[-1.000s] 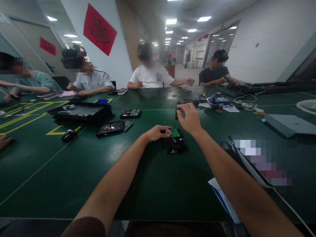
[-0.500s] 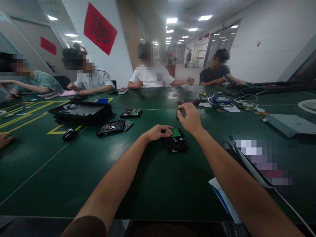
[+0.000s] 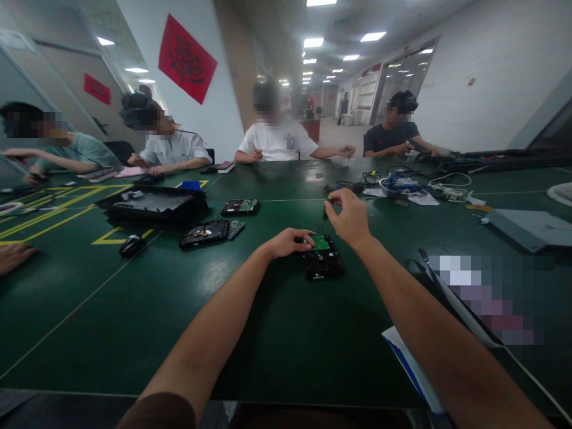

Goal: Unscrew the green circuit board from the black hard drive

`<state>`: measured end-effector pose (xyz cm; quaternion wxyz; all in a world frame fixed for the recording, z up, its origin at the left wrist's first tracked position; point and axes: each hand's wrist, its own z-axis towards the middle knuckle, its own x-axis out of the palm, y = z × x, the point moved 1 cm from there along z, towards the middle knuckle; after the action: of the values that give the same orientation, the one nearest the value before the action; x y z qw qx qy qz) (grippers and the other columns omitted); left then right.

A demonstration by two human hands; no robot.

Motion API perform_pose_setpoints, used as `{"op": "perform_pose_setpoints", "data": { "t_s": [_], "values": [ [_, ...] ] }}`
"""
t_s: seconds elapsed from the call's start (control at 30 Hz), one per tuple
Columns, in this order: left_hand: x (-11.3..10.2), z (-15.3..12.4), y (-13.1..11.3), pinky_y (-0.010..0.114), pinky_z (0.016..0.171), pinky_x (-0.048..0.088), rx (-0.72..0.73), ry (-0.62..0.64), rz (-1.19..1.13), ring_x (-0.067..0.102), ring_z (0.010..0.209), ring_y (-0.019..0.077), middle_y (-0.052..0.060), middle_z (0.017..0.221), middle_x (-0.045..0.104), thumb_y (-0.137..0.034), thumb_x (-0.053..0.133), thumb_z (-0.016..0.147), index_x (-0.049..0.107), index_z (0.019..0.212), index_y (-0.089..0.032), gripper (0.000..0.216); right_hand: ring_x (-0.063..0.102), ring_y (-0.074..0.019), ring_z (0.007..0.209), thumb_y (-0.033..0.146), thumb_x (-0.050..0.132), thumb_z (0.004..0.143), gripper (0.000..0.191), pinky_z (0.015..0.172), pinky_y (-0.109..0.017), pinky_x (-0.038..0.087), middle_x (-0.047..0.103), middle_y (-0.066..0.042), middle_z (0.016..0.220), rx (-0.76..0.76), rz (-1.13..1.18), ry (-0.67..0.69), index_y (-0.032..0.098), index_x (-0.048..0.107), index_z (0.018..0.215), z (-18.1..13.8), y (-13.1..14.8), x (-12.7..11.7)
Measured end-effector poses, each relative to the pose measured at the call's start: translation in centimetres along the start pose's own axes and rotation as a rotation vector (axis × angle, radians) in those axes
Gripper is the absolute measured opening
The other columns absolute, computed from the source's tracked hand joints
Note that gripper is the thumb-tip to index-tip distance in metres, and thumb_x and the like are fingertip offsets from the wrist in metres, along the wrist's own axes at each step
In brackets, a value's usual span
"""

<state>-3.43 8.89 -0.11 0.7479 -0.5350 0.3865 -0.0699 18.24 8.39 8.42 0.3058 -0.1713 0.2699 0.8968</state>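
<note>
A hard drive [image 3: 323,266] with a green circuit board [image 3: 320,242] at its far end lies flat on the table in front of me. My left hand [image 3: 291,243] grips its far left edge, fingertips against the board. In my right hand [image 3: 350,218] a screwdriver [image 3: 324,213] with a dark and yellow handle stands nearly upright. Its thin shaft points down at the board's far edge; the tip is too small to make out. Closed fingers wrap the handle from the right.
Left of my hands lie another hard drive [image 3: 204,233], a small circuit board [image 3: 236,229], a further drive [image 3: 240,207] and a black tray [image 3: 152,205]. A metal case [image 3: 527,227] and cables [image 3: 397,185] are on the right. Several people sit around the green table [image 3: 134,333].
The view has shifted slightly, so everything appears a little lower and further right. Both hands keep their places at the hard drive, the screwdriver still upright over the board.
</note>
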Motion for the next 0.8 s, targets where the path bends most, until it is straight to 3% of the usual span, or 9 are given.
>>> {"op": "perform_pose_setpoints", "data": {
  "t_s": [0.27,0.47,0.63,0.8],
  "values": [
    [0.00,-0.02,0.10,0.043,0.115,0.030,-0.006,-0.013,0.000,0.051,0.135,0.0268,0.011,0.147,0.054,-0.031,0.072,0.084,0.075,0.102,-0.019,0.023,0.062,-0.0263,0.096,0.030,0.054,0.092,0.016,0.088,-0.042,0.050,0.064,-0.011,0.107,-0.038,-0.010,0.013,0.021,0.061,0.104,-0.04,0.21,-0.07],
    [0.01,-0.02,0.13,0.041,0.114,0.032,-0.011,-0.004,-0.004,0.051,0.135,0.0260,0.011,0.147,0.054,-0.031,0.072,0.084,0.075,0.101,-0.019,0.022,0.062,-0.0263,0.090,0.031,0.056,0.091,0.014,0.083,-0.043,0.051,0.065,-0.009,0.100,-0.003,0.018,0.048,0.023,0.058,0.102,0.05,-0.06,-0.04],
    [0.06,0.14,0.14,0.040,0.115,0.031,-0.028,-0.017,-0.009,0.053,0.133,0.0262,0.011,0.146,0.054,-0.032,0.073,0.082,0.076,0.101,-0.018,0.024,0.061,-0.0269,0.097,0.028,0.054,0.092,0.019,0.090,-0.045,0.049,0.062,-0.011,0.110,-0.061,-0.009,0.057,0.022,0.060,0.109,-0.04,0.33,-0.22],
    [0.11,0.07,-0.19,0.040,0.114,0.032,-0.011,-0.005,-0.001,0.050,0.136,0.0263,0.012,0.145,0.055,-0.032,0.072,0.083,0.076,0.100,-0.017,0.024,0.062,-0.0270,0.095,0.028,0.058,0.089,0.013,0.085,-0.043,0.051,0.064,-0.010,0.102,-0.024,0.019,0.037,0.022,0.058,0.101,0.04,0.05,-0.17]
  ]
}}
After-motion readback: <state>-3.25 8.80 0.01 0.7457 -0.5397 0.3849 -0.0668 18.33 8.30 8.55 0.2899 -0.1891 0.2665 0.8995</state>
